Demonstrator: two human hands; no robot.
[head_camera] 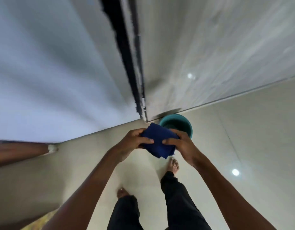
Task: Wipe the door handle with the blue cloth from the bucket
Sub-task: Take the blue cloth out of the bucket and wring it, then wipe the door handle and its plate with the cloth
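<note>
The blue cloth [157,141] was found folded and held up between both hands, in front of the person and above the floor [243,146]. The left hand [134,142] gripped the cloth's 9 o'clock edge, thumb laid across the top face and fingers curled beneath; its grip was clenched on the fabric. The right hand [180,143] gripped the 3 o'clock edge in the same manner, thumb on top, likewise clenched on the cloth. The cloth's loose corner hung down at 6 o'clock, below both grips. The teal bucket [176,125] stood on the floor at 1 o'clock from the cloth, partly hidden behind it and the right hand, against the foot of the wall [210,55]. A dark vertical gap [126,52] ran up at 12 o'clock between the pale panels. The door handle could not be made out. Both bare feet were on the floor at 6 o'clock.
</note>
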